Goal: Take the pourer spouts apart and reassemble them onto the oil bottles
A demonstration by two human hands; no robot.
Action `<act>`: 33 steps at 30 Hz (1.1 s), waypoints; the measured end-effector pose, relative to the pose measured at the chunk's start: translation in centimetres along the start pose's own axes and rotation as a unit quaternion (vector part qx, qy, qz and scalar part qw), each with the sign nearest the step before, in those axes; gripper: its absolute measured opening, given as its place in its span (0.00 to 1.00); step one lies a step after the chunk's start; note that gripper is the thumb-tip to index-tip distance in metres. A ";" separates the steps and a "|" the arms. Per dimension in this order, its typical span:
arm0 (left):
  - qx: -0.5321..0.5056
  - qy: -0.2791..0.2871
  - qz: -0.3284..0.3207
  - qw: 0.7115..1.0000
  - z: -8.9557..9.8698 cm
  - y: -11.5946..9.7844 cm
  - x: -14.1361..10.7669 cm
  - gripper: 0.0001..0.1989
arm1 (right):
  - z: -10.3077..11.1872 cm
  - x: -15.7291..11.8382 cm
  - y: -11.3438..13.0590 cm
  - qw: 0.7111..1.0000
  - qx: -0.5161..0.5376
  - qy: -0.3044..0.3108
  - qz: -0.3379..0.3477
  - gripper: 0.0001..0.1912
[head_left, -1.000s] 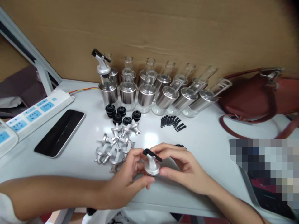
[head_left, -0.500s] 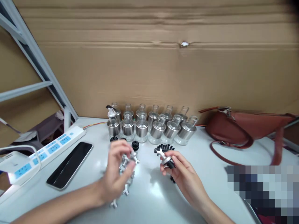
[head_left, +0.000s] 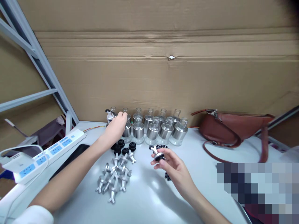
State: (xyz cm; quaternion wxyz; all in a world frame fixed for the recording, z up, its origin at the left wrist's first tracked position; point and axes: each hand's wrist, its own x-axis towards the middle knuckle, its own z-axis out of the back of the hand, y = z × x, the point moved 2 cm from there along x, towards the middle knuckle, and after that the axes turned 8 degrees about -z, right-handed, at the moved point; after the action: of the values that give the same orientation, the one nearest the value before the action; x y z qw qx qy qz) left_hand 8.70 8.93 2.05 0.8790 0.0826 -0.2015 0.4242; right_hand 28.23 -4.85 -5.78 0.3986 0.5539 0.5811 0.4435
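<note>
My right hand (head_left: 171, 163) pinches a silver pourer top (head_left: 156, 152) with a black lever and a black stopper. My left hand (head_left: 118, 124) reaches over the front-row bottles at the left, its fingers bent near a bottle neck; what they touch is hidden. Two rows of glass bottles with metal bands (head_left: 138, 130) stand by the cardboard. The leftmost front one bears a silver pourer (head_left: 110, 116) with a black lever. Black stoppers (head_left: 132, 146) and a pile of silver pourer parts (head_left: 114, 177) lie in front. Small black pieces (head_left: 167, 176) lie beside my right hand.
On the left are a white power strip (head_left: 56, 149), a charger with a cable (head_left: 18, 161) and a black phone (head_left: 70, 157), partly under my left forearm. A brown handbag (head_left: 224, 127) lies at the right. Cardboard (head_left: 149, 77) rises behind the bottles.
My left hand has moved from above the silver parts up to the bottles at the left, uncovering the pile. My right hand still holds the pourer, now turned a little. The view has shifted.
</note>
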 end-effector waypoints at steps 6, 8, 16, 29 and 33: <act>0.020 -0.018 0.019 0.999 2.5 -0.4 -0.8 0.08 | 0.2 -0.2 0.2 0.997 -0.025 -0.042 0.061 0.11; 0.023 -0.053 0.020 0.998 4.2 -1.1 -1.4 0.06 | 0.2 -0.3 0.4 0.993 -0.037 -0.062 0.090 0.10; -0.364 -0.331 -0.122 0.862 7.5 -5.7 -4.2 0.11 | 0.4 -1.0 0.7 0.971 -0.102 -0.114 0.184 0.09; -0.774 0.074 0.078 0.624 0.7 -9.6 -9.5 0.20 | 0.0 -2.1 0.2 0.962 -0.167 0.033 0.214 0.30; -0.800 0.084 0.122 0.582 0.1 -9.4 -8.7 0.26 | -0.3 -2.3 -0.2 0.955 -0.196 0.086 0.205 0.42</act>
State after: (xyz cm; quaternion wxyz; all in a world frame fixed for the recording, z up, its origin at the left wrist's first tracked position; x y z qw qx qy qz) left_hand 11.15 -3.12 -1.33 0.5425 -0.7151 -0.3927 0.2003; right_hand 28.03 -7.17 -5.97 0.3485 0.5316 0.3888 0.6669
